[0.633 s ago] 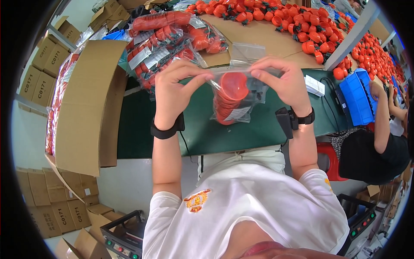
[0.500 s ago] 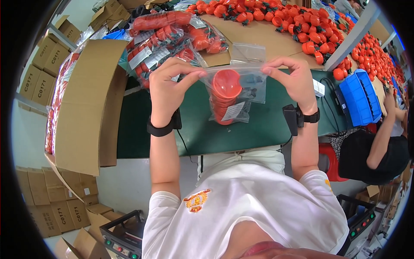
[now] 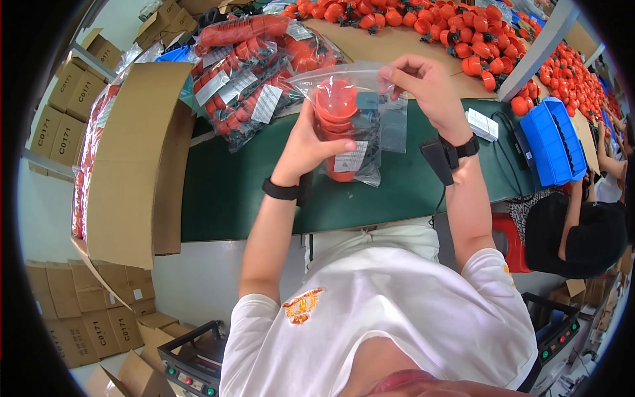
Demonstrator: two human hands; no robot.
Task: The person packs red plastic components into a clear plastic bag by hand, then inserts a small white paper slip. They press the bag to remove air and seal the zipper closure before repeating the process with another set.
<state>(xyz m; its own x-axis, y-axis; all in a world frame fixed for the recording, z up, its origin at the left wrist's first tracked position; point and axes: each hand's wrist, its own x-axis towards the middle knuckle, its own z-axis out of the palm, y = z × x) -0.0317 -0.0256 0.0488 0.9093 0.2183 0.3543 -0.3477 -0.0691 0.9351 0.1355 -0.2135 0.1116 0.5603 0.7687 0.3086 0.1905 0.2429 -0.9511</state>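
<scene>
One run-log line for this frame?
left hand: grips bagged red cups | right hand: pinches clear bag top edge | green table below

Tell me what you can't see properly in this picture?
Head view only:
- Inside the big cardboard box: its flap covers it.
- Lower red cups in the clear bag: left hand and a label cover them.
- Bag seal: right hand fingers hide it.
- Co-worker: cut off by the rim.

Left hand (image 3: 311, 142) dropped from bag (image 3: 350, 126) top to grip its side, bag now upright, right hand (image 3: 426, 89) alone pinching the top.
</scene>
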